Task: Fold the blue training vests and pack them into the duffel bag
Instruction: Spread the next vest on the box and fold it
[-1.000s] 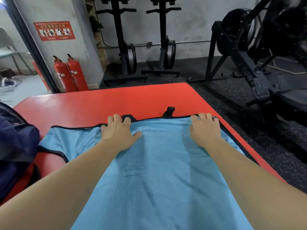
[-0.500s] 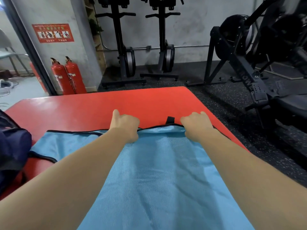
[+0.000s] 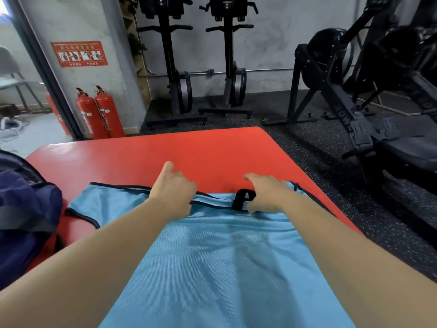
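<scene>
Grip: left hand [image 3: 171,192] and right hand [image 3: 264,195] both curled on the black-piped far hem of the light-blue mesh training vest [image 3: 224,268], flat on the red padded mat [image 3: 201,150], long axis toward the body; navy fabric duffel bag [image 3: 26,216] lies left, nearer left hand

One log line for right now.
left hand: grips blue vest far edge | right hand: pinches edge beside black loop | duffel bag: at left, on red mat

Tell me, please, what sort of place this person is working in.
Most likely a gym: two black rowing machines stand upright against the grey concrete wall, and a black steel-framed exercise machine stands on speckled black rubber flooring.
</scene>
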